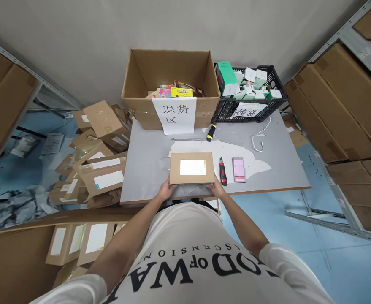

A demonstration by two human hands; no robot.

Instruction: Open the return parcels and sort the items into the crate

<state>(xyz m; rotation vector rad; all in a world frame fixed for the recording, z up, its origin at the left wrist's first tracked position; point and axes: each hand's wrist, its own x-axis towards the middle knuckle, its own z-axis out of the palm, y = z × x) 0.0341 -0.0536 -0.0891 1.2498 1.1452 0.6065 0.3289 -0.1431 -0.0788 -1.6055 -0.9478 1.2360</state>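
Note:
A brown cardboard box (175,169) with a white label on top is at the front of the grey table (147,169). My left hand (166,190) grips its near left corner, and my right hand (217,188) holds the near right corner. The fingers are partly hidden under the box edges. Just right of the box lies a red and black box cutter (223,172). Beside that cutter is a pink, blurred card or packet (239,169). Farther back, a yellow and black knife (211,132) rests near the large carton.
A large open carton (141,112) with a paper sign stands at the back, beside a black crate (223,110) of small green-white boxes. A white cable (253,141) lies at right. Used cartons (103,122) pile up left of the table; another big carton (17,261) holds labelled parcels.

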